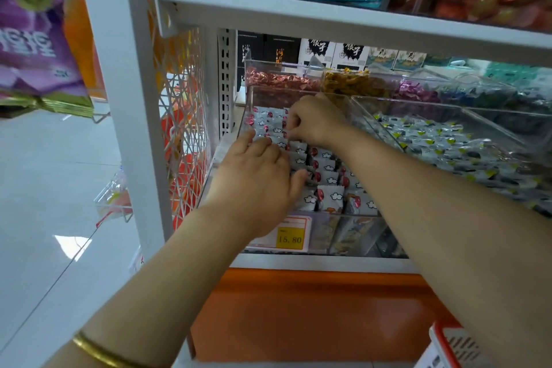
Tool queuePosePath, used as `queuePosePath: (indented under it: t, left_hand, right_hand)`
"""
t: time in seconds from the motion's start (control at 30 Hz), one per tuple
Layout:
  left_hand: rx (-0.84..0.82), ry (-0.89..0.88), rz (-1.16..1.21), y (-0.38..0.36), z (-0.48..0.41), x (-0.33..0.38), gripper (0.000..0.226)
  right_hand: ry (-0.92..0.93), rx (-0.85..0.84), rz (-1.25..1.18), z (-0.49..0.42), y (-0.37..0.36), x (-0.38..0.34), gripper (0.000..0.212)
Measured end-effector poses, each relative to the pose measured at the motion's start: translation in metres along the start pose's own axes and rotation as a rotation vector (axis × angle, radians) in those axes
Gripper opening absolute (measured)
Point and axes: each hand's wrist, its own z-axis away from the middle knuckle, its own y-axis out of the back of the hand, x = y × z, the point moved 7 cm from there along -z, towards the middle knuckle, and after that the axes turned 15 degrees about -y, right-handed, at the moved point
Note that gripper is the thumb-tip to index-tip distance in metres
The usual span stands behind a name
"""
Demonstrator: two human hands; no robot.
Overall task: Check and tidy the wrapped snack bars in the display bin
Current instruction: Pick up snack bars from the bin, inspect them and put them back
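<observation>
A clear plastic display bin (355, 227) on the lower shelf holds several rows of small white snack bars (327, 179) with red and cloud prints. My left hand (257, 176) lies flat on the left rows, fingers straight and pressing on the wrappers. Farther back, my right hand (313, 121) has its fingers curled down and pinches a bar in a rear row. Both hands hide part of the bars.
A yellow price tag (289, 237) reading 15.80 is on the bin front. To the right stands a bin of white, green-marked snacks (448, 143). Behind are bins of red (277, 81) and yellow sweets (352, 82). A white shelf board (328, 24) hangs overhead; a wire side panel (182, 116) stands left.
</observation>
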Motion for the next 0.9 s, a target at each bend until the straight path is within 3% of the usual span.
queuePosePath:
  t: [0.07,0.17,0.3,0.47,0.63,0.77,0.9]
  left_hand:
    - [0.001,0.008,0.005,0.000,0.000,-0.001,0.073]
    - [0.000,0.012,0.005,-0.001,0.000,-0.001,0.069]
    - [0.041,0.017,0.023,0.003,0.001,-0.001,0.068]
    - [0.307,0.057,0.335,0.019,0.007,-0.008,0.040]
    - [0.415,0.201,0.608,0.028,0.016,-0.015,0.044]
    - [0.413,0.296,0.821,0.026,0.027,-0.009,0.047]
    - [0.463,0.373,1.152,0.024,0.037,-0.004,0.018]
  right_hand:
    - [-0.019,-0.023,-0.172,0.001,0.006,0.005,0.008]
    - [-0.073,0.134,-0.481,0.011,0.027,0.018,0.009]
    - [-0.068,0.193,-0.551,0.027,0.035,0.027,0.011]
    - [-0.164,0.401,-0.808,0.066,0.051,0.050,0.011]
    - [-0.232,0.487,-1.108,0.121,0.064,0.066,0.023]
    - [-0.306,0.395,-1.331,0.150,0.060,0.072,0.016]
    - [-0.352,0.174,-1.623,0.165,0.046,0.068,0.011]
